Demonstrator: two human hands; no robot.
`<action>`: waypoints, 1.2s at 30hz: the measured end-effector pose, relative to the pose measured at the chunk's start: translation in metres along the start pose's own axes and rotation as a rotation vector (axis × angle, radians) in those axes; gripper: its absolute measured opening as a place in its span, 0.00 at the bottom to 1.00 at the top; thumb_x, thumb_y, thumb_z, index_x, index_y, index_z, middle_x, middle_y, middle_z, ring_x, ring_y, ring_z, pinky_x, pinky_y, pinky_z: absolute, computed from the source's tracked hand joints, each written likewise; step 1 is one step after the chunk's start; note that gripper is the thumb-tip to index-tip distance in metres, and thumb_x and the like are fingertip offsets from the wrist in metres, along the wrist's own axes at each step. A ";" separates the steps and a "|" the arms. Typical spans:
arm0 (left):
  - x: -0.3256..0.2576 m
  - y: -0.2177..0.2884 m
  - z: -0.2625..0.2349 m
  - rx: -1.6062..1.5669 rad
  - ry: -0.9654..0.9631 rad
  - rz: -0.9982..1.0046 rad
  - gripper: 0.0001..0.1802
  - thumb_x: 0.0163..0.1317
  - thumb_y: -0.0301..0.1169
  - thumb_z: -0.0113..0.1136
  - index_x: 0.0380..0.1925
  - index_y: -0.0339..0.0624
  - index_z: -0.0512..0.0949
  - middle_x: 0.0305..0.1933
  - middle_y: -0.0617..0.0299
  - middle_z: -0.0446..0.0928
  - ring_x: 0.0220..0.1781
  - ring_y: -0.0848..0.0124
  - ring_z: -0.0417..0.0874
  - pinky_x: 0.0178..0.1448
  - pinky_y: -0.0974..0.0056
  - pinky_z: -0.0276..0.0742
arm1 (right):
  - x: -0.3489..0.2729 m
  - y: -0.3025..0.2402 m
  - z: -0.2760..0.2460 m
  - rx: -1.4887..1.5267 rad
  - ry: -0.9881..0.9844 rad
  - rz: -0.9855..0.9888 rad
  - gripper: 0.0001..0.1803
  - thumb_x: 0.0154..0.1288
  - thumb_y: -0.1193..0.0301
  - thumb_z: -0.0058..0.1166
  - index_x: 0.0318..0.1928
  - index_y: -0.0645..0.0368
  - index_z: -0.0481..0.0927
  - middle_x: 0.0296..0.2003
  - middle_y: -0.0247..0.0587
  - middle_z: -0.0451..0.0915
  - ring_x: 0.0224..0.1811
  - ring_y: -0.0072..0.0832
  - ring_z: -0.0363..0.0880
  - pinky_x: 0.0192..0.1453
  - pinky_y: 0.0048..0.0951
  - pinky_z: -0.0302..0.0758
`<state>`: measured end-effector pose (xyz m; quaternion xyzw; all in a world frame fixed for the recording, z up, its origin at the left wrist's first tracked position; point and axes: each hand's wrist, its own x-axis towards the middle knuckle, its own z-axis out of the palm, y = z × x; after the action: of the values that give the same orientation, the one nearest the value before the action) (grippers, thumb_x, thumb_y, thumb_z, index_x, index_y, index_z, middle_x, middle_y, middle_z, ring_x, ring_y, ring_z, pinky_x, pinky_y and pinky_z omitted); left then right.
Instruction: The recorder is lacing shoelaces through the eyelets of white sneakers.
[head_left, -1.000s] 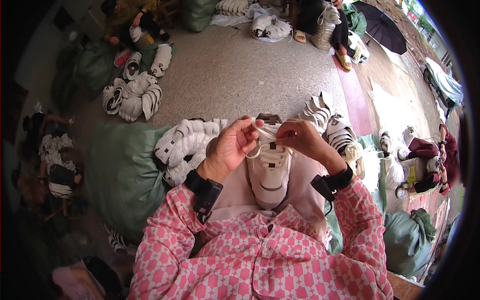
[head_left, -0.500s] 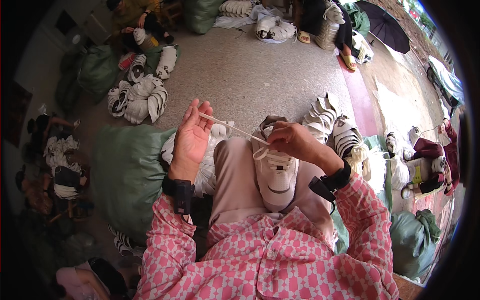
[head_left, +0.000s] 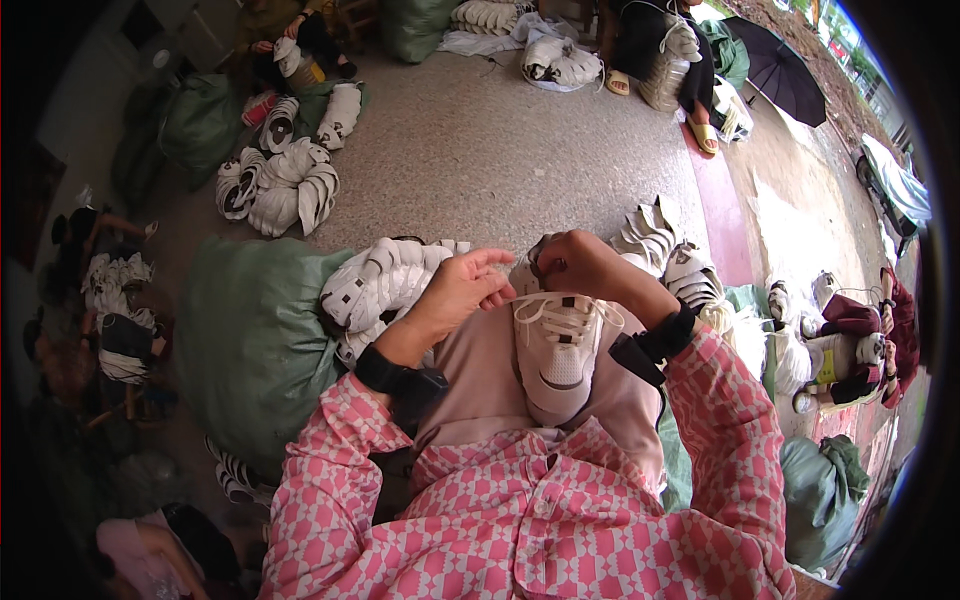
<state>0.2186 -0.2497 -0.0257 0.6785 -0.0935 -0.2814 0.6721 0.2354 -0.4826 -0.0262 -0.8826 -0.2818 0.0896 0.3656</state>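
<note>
A white sneaker (head_left: 562,365) stands between my thighs, its toe toward me and its laces partly threaded. My left hand (head_left: 462,292) is beside its upper left edge, fingers bent together around a cream shoelace (head_left: 530,297). The lace runs from those fingertips across the upper eyelets, and a loose loop hangs on the shoe's right side. Over the shoe's collar, my right hand (head_left: 590,265) is closed with its fingers curled; whatever is between them is hidden. Both wrists wear black bands with small devices.
A big green sack (head_left: 255,340) bulges at my left, next to stacked white shoe uppers (head_left: 385,285). More uppers (head_left: 695,275) stand beyond my right knee. Bundled uppers (head_left: 290,190) lie on the floor ahead. Other people sit around, and a black umbrella (head_left: 775,75) lies at far right.
My left hand has moved from held out open, with the lace stretched taut, to close beside the shoe with bent fingers. My right hand has shifted slightly up over the collar.
</note>
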 end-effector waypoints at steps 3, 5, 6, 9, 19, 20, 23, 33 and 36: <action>0.006 -0.010 0.004 0.108 0.020 -0.062 0.11 0.67 0.30 0.54 0.44 0.35 0.77 0.33 0.62 0.82 0.29 0.81 0.77 0.34 0.76 0.72 | 0.002 0.007 0.002 0.068 0.005 0.048 0.09 0.44 0.73 0.61 0.30 0.61 0.84 0.25 0.44 0.81 0.28 0.35 0.81 0.35 0.31 0.76; 0.008 -0.018 0.003 0.178 -0.023 -0.027 0.09 0.66 0.31 0.55 0.37 0.37 0.79 0.30 0.64 0.81 0.29 0.82 0.76 0.33 0.76 0.72 | 0.002 0.009 0.004 0.095 0.006 0.050 0.10 0.44 0.73 0.62 0.31 0.60 0.84 0.26 0.43 0.82 0.29 0.35 0.81 0.36 0.30 0.77; 0.008 -0.018 0.004 0.178 -0.022 -0.028 0.09 0.66 0.31 0.55 0.37 0.37 0.79 0.30 0.64 0.81 0.29 0.82 0.76 0.33 0.76 0.72 | 0.002 0.007 0.004 0.124 0.008 0.054 0.11 0.43 0.72 0.63 0.32 0.59 0.84 0.27 0.42 0.82 0.30 0.34 0.82 0.37 0.29 0.77; 0.011 -0.019 0.007 0.252 -0.009 -0.059 0.08 0.65 0.31 0.56 0.33 0.39 0.80 0.26 0.68 0.78 0.27 0.82 0.75 0.31 0.76 0.68 | -0.002 0.003 0.002 0.112 0.020 0.029 0.11 0.44 0.73 0.64 0.32 0.59 0.84 0.30 0.41 0.82 0.32 0.32 0.82 0.38 0.29 0.77; 0.026 -0.013 0.000 0.141 -0.143 -0.146 0.07 0.58 0.28 0.54 0.24 0.40 0.78 0.22 0.72 0.71 0.23 0.84 0.66 0.28 0.76 0.58 | -0.011 0.002 0.003 0.214 0.023 -0.009 0.09 0.47 0.74 0.63 0.32 0.60 0.83 0.29 0.39 0.78 0.30 0.29 0.78 0.34 0.29 0.75; 0.027 -0.012 0.001 0.132 -0.152 -0.144 0.07 0.58 0.28 0.53 0.24 0.40 0.78 0.22 0.72 0.71 0.23 0.84 0.65 0.28 0.76 0.57 | -0.012 0.004 0.004 0.225 0.019 -0.010 0.09 0.47 0.74 0.63 0.32 0.60 0.83 0.28 0.38 0.77 0.29 0.28 0.78 0.33 0.29 0.75; 0.025 -0.009 0.001 0.102 -0.175 -0.138 0.07 0.58 0.28 0.53 0.24 0.40 0.78 0.22 0.72 0.70 0.24 0.84 0.65 0.28 0.77 0.57 | -0.011 0.003 0.004 0.245 0.015 -0.003 0.09 0.47 0.74 0.63 0.32 0.61 0.83 0.28 0.38 0.77 0.29 0.27 0.77 0.32 0.28 0.74; 0.033 -0.005 0.008 0.143 -0.195 -0.177 0.08 0.60 0.30 0.54 0.27 0.39 0.79 0.24 0.69 0.75 0.27 0.81 0.71 0.31 0.75 0.64 | -0.012 0.000 0.003 0.273 0.021 0.001 0.08 0.49 0.75 0.64 0.31 0.64 0.81 0.26 0.35 0.73 0.29 0.23 0.72 0.32 0.26 0.69; 0.027 -0.010 0.002 0.182 -0.189 -0.118 0.11 0.64 0.34 0.56 0.29 0.38 0.80 0.28 0.68 0.78 0.30 0.80 0.74 0.34 0.75 0.68 | -0.013 0.003 0.006 0.265 0.054 -0.023 0.08 0.49 0.75 0.64 0.31 0.64 0.81 0.26 0.35 0.74 0.29 0.23 0.73 0.32 0.26 0.70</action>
<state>0.2376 -0.2645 -0.0418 0.7113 -0.1416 -0.3734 0.5784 0.2241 -0.4877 -0.0333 -0.8254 -0.2675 0.0982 0.4874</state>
